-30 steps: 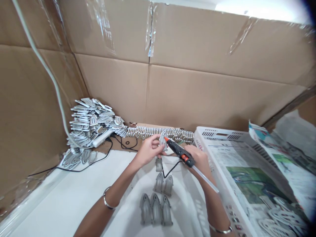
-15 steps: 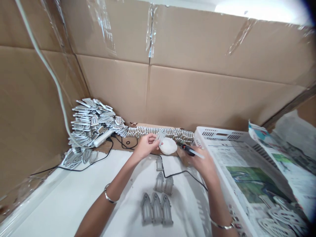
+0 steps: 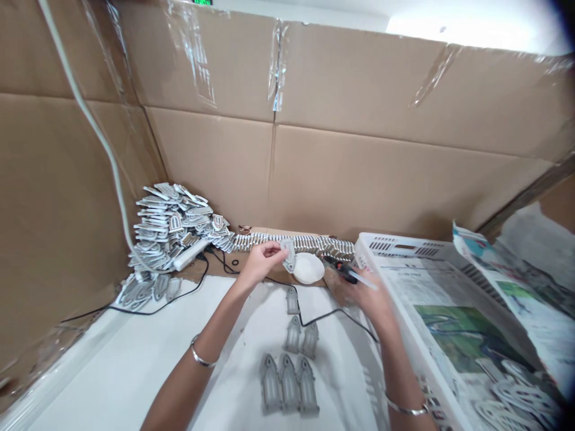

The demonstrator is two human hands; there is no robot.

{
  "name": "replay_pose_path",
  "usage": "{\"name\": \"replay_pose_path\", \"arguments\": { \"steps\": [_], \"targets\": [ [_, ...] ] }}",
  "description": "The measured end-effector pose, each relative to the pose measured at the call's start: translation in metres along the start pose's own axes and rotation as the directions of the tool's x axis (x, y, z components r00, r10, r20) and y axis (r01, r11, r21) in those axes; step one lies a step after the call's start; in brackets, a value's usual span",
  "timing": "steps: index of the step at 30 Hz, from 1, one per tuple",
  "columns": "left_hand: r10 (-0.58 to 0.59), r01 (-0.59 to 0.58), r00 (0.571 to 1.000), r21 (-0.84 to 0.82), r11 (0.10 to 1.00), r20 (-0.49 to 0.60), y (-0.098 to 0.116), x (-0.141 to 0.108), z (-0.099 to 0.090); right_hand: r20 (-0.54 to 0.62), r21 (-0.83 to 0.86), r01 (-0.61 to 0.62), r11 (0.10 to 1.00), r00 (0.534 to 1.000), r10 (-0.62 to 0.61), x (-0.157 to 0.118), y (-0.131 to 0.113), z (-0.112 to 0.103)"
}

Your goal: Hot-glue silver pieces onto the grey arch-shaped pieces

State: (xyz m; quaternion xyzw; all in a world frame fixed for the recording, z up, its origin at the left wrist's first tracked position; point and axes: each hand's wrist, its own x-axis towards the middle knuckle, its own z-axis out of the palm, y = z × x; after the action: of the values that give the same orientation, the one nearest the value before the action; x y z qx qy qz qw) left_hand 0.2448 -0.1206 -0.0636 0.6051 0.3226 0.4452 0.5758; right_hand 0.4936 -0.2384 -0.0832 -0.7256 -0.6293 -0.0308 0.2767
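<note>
Between the thumb and fingers of my left hand (image 3: 261, 263) is a small grey arch-shaped piece (image 3: 288, 255), its narrow end pointing down. It is beside the left rim of a white bowl (image 3: 309, 268). My right hand (image 3: 369, 293) is wrapped round a black and orange glue gun (image 3: 341, 269) with a translucent stick jutting from its back. The gun's nose points left, to the right of the bowl. On the white table below lie several similar grey pieces (image 3: 290, 383), grouped in rows.
A tall heap of grey and white pieces (image 3: 166, 233) stands at left by a white power strip (image 3: 191, 254). More pieces line the cardboard wall (image 3: 359, 179). A white crate (image 3: 406, 244) lined with newspaper is on the right. Black cable (image 3: 332, 312) crosses the table.
My left hand has turned the grey piece from narrow end up to narrow end down, shifting it slightly left of the bowl. My right hand keeps the glue gun almost in place.
</note>
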Motion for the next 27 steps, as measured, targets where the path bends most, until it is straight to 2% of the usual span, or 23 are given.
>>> {"name": "replay_pose_path", "arguments": {
  "steps": [4, 8, 18, 27],
  "targets": [
    [-0.022, 0.022, 0.999, -0.013, 1.000, 0.036, 0.003, -0.003, 0.002, -0.079, 0.172, 0.150, 0.974, 0.987, -0.138, -0.001, -0.032, -0.012],
    [-0.012, 0.011, 0.996, 0.009, 1.000, 0.093, 0.006, -0.006, 0.004, -0.095, 0.217, 0.267, 0.939, 0.963, -0.252, -0.008, -0.047, -0.012],
    [-0.010, 0.006, 0.989, 0.028, 1.000, 0.147, 0.009, -0.012, 0.007, -0.053, 0.223, 0.255, 0.941, 0.967, -0.249, -0.008, -0.046, -0.004],
    [0.015, -0.029, 0.987, 0.086, 0.996, 0.158, 0.007, -0.011, 0.008, -0.074, 0.128, 0.302, 0.945, 0.953, -0.294, -0.006, -0.041, 0.002]
  ]
}}
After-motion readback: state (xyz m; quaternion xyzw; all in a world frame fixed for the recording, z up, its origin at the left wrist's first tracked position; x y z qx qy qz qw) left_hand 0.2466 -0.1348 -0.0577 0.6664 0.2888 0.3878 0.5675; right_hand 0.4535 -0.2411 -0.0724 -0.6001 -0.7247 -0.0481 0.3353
